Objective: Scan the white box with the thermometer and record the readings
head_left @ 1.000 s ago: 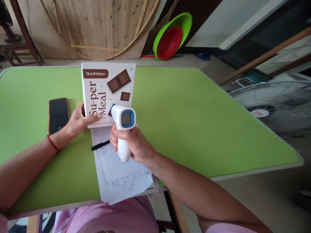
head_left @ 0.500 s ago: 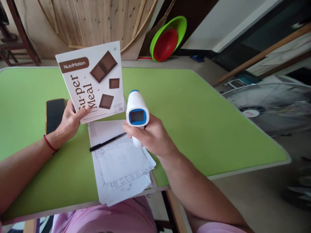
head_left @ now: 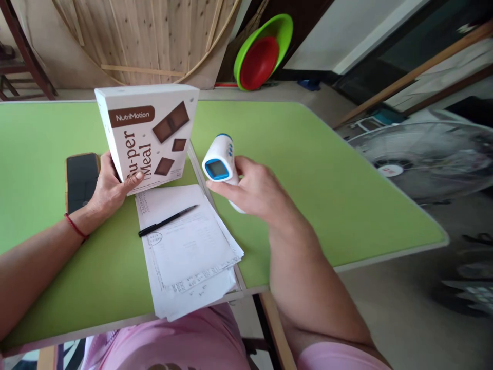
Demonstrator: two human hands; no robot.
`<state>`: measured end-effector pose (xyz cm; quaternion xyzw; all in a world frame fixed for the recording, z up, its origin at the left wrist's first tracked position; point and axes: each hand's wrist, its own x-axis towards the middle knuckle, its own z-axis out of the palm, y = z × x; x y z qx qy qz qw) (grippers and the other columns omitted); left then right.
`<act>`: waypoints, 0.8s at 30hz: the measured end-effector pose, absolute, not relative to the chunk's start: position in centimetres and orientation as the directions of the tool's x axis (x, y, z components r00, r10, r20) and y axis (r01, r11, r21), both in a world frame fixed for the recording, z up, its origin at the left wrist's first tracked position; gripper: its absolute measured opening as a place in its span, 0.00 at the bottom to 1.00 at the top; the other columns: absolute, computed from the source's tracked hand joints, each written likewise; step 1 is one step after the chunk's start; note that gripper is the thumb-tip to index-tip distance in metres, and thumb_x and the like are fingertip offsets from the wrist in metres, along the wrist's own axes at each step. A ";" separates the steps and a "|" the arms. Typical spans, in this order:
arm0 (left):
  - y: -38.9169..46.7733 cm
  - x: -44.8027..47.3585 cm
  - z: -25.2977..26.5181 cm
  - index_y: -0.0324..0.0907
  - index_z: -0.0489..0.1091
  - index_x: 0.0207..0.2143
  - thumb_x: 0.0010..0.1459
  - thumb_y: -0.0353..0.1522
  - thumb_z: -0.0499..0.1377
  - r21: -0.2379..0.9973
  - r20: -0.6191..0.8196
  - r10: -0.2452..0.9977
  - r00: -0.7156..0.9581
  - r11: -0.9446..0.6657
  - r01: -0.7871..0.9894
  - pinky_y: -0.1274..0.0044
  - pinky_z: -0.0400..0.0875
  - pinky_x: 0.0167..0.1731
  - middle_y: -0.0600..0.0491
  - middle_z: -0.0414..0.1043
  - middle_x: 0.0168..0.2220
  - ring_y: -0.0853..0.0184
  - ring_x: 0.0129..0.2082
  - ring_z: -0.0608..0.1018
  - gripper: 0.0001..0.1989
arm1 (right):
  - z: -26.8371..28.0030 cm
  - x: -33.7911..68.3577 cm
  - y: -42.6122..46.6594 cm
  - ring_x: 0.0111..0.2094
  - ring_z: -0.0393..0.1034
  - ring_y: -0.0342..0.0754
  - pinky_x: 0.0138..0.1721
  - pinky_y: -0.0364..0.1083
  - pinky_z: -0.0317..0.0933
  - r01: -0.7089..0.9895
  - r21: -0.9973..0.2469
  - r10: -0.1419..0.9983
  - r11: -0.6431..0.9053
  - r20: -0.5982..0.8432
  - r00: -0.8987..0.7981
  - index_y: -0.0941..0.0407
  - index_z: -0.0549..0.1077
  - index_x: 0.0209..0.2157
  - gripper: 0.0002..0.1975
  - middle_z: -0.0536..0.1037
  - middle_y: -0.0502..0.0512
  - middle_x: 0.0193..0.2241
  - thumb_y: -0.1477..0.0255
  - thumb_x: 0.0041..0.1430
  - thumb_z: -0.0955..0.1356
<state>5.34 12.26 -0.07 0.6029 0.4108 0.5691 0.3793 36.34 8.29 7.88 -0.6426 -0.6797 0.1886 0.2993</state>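
Observation:
My left hand (head_left: 111,186) grips the lower left corner of a white box (head_left: 144,139) printed with brown chocolate squares and "NutriMotion". The thumb lies across its front and the other fingers are hidden behind it. Wrapped round the handle of a white and blue infrared thermometer (head_left: 220,151) is my right hand (head_left: 250,186); its small screen faces me. Between my hands a stack of printed papers (head_left: 188,252) rests on the green table, with a black pen (head_left: 168,221) lying across it. A dark phone (head_left: 81,181) in a tan case lies left of my left hand.
The green table (head_left: 339,190) has a seam near its middle. A large standing fan (head_left: 419,162) is beyond its right edge. Green and red basins (head_left: 262,56) lean at the back, near a round wooden board (head_left: 154,38). A dark wooden chair (head_left: 26,56) stands far left.
The box has tipped so its top edge shows, and it sits slightly lower. My right hand has moved right and turned the thermometer, baring the pen's tip and its side buttons.

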 end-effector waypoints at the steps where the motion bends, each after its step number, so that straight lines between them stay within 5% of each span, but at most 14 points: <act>1: 12.4 5.2 -0.3 0.44 0.64 0.56 0.47 0.53 0.80 0.919 0.386 0.922 0.023 -0.386 0.083 0.48 0.77 0.58 0.41 0.75 0.54 0.41 0.58 0.79 0.44 | 8.0 36.7 8.5 0.34 0.75 0.56 0.34 0.52 0.65 0.844 -0.534 0.987 0.056 0.160 0.035 0.52 0.70 0.28 0.16 0.80 0.57 0.31 0.60 0.49 0.77; 5: 12.8 4.9 -0.5 0.46 0.63 0.59 0.48 0.53 0.79 0.893 0.417 0.907 0.058 -0.421 0.161 0.48 0.75 0.62 0.42 0.73 0.58 0.40 0.62 0.75 0.45 | 8.3 37.8 9.4 0.35 0.76 0.55 0.34 0.50 0.63 0.967 -0.250 0.998 -0.038 -0.060 0.023 0.52 0.72 0.31 0.11 0.82 0.57 0.33 0.63 0.53 0.74; 10: 13.4 5.2 -0.5 0.47 0.68 0.56 0.57 0.55 0.73 0.823 0.499 0.858 0.127 -0.514 0.240 0.44 0.68 0.66 0.42 0.71 0.59 0.41 0.63 0.73 0.35 | 8.3 38.0 10.2 0.31 0.75 0.50 0.31 0.46 0.59 0.991 -0.133 0.947 0.007 -0.318 -0.050 0.52 0.72 0.32 0.10 0.82 0.55 0.33 0.63 0.56 0.74; 15: 14.1 5.3 -1.3 0.46 0.68 0.54 0.59 0.57 0.69 0.773 0.555 0.812 0.180 -0.584 0.248 0.43 0.61 0.71 0.41 0.70 0.59 0.40 0.69 0.68 0.32 | 8.4 37.5 9.8 0.31 0.75 0.51 0.30 0.47 0.59 0.997 -0.072 0.938 -0.018 -0.347 -0.009 0.53 0.74 0.37 0.08 0.84 0.57 0.36 0.65 0.58 0.72; 19: 14.6 5.4 -2.7 0.48 0.59 0.63 0.45 0.57 0.77 0.814 0.506 0.845 0.171 -0.534 0.230 0.44 0.60 0.72 0.40 0.62 0.66 0.37 0.71 0.64 0.51 | 7.9 37.8 9.9 0.33 0.76 0.53 0.32 0.48 0.60 0.994 -0.107 0.933 0.004 -0.358 -0.042 0.54 0.74 0.37 0.09 0.83 0.60 0.37 0.63 0.61 0.71; 24: 14.3 5.4 -3.5 0.52 0.57 0.65 0.29 0.49 0.84 0.836 0.471 0.873 0.127 -0.488 0.253 0.44 0.41 0.79 0.43 0.55 0.71 0.33 0.78 0.45 0.63 | 5.9 40.5 9.7 0.26 0.70 0.53 0.27 0.51 0.58 0.977 -0.173 0.975 0.125 -0.160 -0.153 0.52 0.72 0.26 0.17 0.76 0.56 0.26 0.58 0.53 0.79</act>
